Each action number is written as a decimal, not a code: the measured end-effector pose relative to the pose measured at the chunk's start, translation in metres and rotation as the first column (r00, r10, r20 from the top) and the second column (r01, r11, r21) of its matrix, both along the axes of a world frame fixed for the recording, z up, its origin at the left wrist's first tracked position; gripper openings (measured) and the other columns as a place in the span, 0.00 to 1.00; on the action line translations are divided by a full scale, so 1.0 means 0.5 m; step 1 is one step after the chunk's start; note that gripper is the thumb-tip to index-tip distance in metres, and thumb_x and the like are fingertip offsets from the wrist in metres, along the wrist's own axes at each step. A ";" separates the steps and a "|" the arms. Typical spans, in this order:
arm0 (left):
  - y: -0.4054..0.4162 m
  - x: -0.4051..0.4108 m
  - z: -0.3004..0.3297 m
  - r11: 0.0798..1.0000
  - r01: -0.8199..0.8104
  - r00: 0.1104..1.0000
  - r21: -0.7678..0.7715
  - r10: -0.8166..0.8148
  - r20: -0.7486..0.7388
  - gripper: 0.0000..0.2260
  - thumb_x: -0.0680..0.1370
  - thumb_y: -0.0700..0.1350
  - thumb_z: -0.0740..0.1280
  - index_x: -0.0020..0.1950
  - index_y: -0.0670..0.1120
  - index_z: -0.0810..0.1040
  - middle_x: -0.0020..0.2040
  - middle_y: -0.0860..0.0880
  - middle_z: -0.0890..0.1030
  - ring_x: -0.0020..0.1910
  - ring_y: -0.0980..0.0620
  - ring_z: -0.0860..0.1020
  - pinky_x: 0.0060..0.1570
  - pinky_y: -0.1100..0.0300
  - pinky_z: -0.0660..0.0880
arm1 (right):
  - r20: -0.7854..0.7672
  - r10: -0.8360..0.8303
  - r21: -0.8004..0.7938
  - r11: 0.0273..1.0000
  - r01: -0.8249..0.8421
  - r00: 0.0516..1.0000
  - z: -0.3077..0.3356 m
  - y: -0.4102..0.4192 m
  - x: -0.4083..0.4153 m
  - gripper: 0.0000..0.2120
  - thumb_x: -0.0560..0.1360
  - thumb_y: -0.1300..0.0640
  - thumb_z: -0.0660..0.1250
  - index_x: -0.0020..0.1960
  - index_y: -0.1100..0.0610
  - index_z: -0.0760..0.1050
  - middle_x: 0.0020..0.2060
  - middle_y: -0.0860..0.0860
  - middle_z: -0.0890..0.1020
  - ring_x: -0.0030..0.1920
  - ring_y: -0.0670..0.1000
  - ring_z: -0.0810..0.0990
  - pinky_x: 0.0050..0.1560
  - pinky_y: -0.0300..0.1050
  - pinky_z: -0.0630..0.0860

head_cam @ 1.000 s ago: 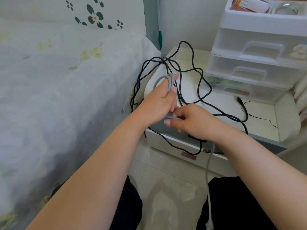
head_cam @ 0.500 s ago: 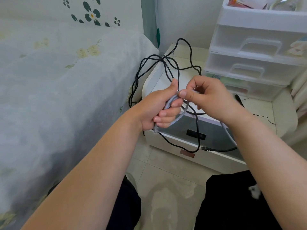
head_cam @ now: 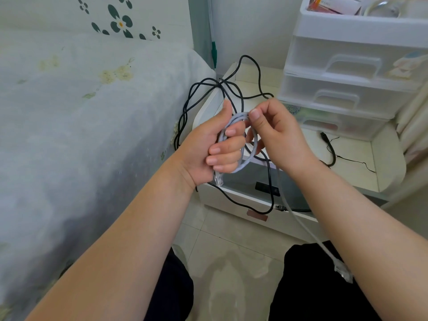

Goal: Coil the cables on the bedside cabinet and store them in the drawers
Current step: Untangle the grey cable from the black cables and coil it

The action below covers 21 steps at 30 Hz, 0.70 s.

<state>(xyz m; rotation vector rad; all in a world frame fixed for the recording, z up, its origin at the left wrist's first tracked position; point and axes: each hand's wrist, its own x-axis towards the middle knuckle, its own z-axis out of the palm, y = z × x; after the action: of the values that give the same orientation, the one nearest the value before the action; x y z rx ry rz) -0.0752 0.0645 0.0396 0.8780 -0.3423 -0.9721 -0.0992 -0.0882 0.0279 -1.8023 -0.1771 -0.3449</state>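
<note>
My left hand (head_cam: 215, 144) grips a small coil of grey network cable (head_cam: 247, 158), its clear plug sticking out below my palm. My right hand (head_cam: 275, 133) pinches the top of the coil between thumb and forefinger. The cable's loose tail runs down under my right wrist to a second clear plug (head_cam: 342, 272) hanging by my forearm. A long black cable (head_cam: 231, 89) lies tangled over the white bedside cabinet (head_cam: 382, 163) and droops down its front. A thin black wire with a plug (head_cam: 328, 144) lies on the cabinet top at the right.
A clear plastic drawer unit (head_cam: 347, 66) stands on the back right of the cabinet, its drawers closed. The bed (head_cam: 81, 123) with a floral cover presses against the cabinet's left side. Tiled floor (head_cam: 231, 262) shows between my knees.
Both hands have risen from the cabinet's front edge. Another loop of grey cable has been laid into my left hand, and the hanging tail has shortened, its plug lifting to my right forearm.
</note>
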 end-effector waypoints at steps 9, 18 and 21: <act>0.002 0.006 0.000 0.962 -0.187 0.982 -0.200 0.189 -0.012 0.21 0.84 0.50 0.47 0.62 0.39 0.73 0.21 0.53 0.68 0.15 0.61 0.61 0.18 0.68 0.58 | -0.174 -0.013 -0.137 0.991 -0.011 0.985 -0.053 0.021 0.019 0.09 0.83 0.55 0.51 0.54 0.52 0.69 0.31 0.48 0.75 0.30 0.53 0.75 0.26 0.46 0.76; 0.000 0.009 -0.004 0.846 -0.533 0.827 -0.010 0.523 0.208 0.21 0.84 0.50 0.50 0.75 0.42 0.61 0.24 0.51 0.66 0.38 0.47 0.83 0.54 0.45 0.78 | -0.434 0.086 -0.508 0.799 -0.322 0.897 -0.064 0.074 -0.015 0.06 0.80 0.56 0.57 0.56 0.54 0.65 0.43 0.56 0.79 0.41 0.57 0.80 0.41 0.55 0.81; 0.003 0.019 -0.009 0.799 -0.590 0.779 0.113 0.528 0.339 0.20 0.84 0.50 0.49 0.74 0.43 0.61 0.24 0.52 0.65 0.45 0.45 0.84 0.62 0.43 0.72 | -0.350 0.078 -0.592 0.754 -0.285 0.934 -0.052 0.072 -0.017 0.06 0.79 0.55 0.58 0.43 0.52 0.66 0.43 0.56 0.80 0.42 0.56 0.77 0.45 0.52 0.76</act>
<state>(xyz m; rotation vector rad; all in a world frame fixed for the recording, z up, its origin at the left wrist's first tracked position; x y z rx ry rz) -0.0655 0.0659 0.0352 1.2390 -0.2008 -0.3139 -0.1077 -0.0522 0.0018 -2.4636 -0.2746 0.1762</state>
